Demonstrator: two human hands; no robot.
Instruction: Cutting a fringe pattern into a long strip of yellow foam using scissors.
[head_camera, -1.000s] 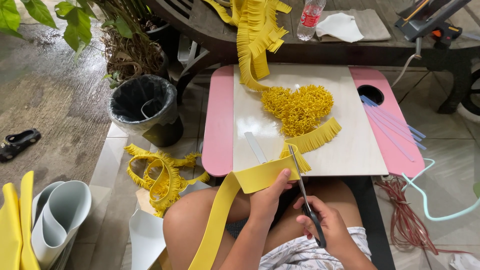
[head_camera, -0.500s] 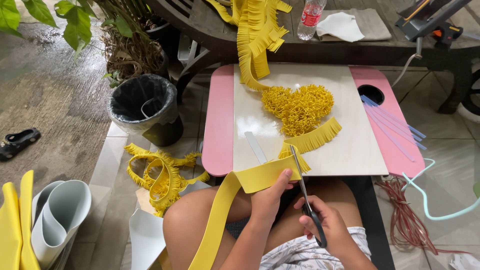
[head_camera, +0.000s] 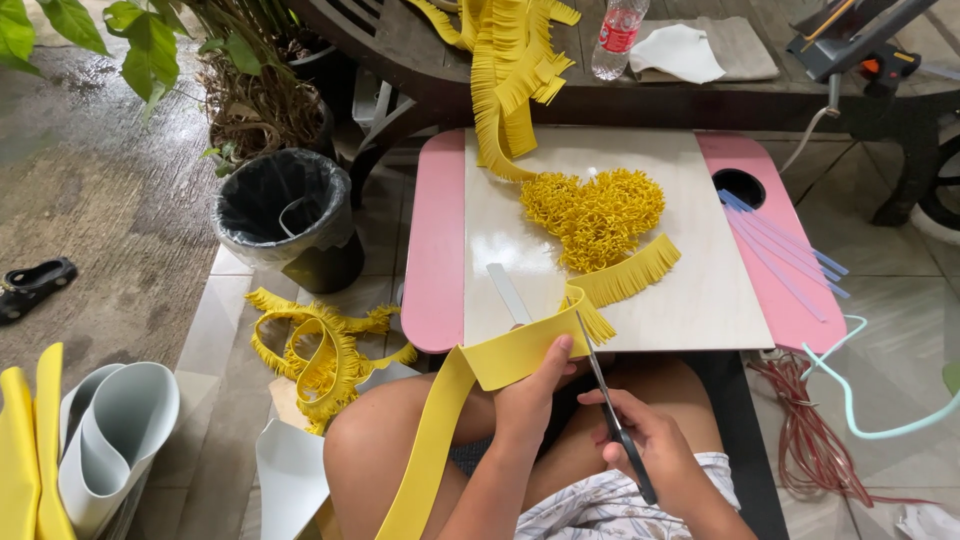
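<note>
The person sat at the near edge of a pink lap table (head_camera: 437, 240) topped by a pale board (head_camera: 690, 290), cutting fringe into a yellow foam strip (head_camera: 500, 358). The left hand (head_camera: 533, 395) pinched the strip between thumb and fingers just below the table's near edge, holding it taut where the uncut band met the finished fringe; the rest of the band trailed down past the knee. The right hand (head_camera: 640, 440) was closed through the handles of the scissors (head_camera: 605, 395), whose blades looked nearly shut and pointed up at the strip's edge beside the left thumb. On the table's middle lay a yellow fringed heart (head_camera: 595, 215), with a fringed tail running from it toward the hands. The step in hand looked like one snip in a long row — the next would call for opening the blades, shifting them slightly along the band and stopping short of the far edge — clear of the thumb.
</note>
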